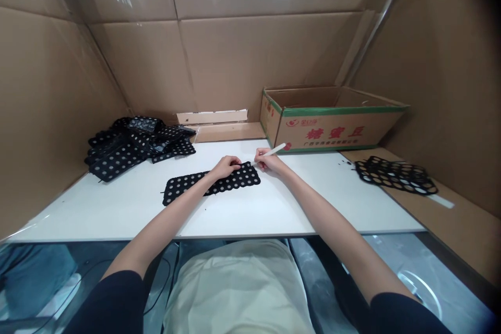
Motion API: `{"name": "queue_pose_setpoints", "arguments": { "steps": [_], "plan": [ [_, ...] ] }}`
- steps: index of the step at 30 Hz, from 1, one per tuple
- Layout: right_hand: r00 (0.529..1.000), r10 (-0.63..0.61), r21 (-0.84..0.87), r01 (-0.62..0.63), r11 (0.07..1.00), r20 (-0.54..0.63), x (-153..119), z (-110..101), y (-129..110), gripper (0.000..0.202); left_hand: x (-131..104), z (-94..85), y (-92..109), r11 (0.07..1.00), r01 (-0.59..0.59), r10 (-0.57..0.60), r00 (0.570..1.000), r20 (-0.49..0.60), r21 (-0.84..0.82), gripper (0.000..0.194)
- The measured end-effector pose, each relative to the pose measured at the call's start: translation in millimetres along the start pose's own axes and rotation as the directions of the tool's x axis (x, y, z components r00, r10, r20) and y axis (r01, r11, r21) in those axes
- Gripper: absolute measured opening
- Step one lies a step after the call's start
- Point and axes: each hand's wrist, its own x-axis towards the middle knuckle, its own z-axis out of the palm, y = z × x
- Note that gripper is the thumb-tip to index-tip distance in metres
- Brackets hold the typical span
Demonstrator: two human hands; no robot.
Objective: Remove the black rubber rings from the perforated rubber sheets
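A long black piece with pale dots (188,183) lies flat on the white table, its edges scalloped. My left hand (226,167) rests on its upper edge right of the middle, the fingers bent together; whether they pinch the piece is too small to tell. At the right end of the piece, my right hand (269,160) is closed around a white pen-like tool (277,149), whose rear end points up and to the right. The tool's tip is near the piece's upper right corner; contact cannot be made out.
A heap of black dotted pieces (136,143) lies at the back left. An open cardboard box (332,128) with green edges stands at the back right. Black netting with large holes (395,175) lies right. Cardboard walls (266,57) enclose the white table (117,214).
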Motion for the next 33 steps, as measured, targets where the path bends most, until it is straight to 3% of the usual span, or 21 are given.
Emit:
{"name": "queue_pose_setpoints", "arguments": {
  "steps": [9,18,25,29,33],
  "plan": [
    [0.995,-0.081,-0.031,0.082,0.996,0.055,0.3,-3.1,2.9,0.010,2.5,2.7,-1.2,1.000,0.010,-0.010,0.999,0.034,0.000,0.022],
    [0.985,-0.080,-0.303,0.123,0.945,0.150,3.6,-10.8,-5.3,0.006,5.3,10.5,-1.9,0.981,-0.068,0.070,0.998,-0.005,0.183,0.018],
    [0.985,-0.075,-0.430,0.137,0.892,0.158,3.2,-10.1,-12.2,0.005,4.0,9.9,0.9,0.983,-0.120,0.117,0.993,0.028,0.136,0.017],
    [0.991,-0.075,-0.404,0.115,0.908,0.115,1.9,-13.1,-11.1,0.005,2.1,-0.9,4.0,0.991,-0.085,0.079,0.995,0.067,0.100,0.019],
    [0.996,-0.084,-0.397,0.066,0.916,-0.028,1.1,-24.2,-14.7,0.007,-0.7,-27.9,4.1,0.955,0.029,-0.047,0.997,0.053,0.296,0.037]
  ]
}}
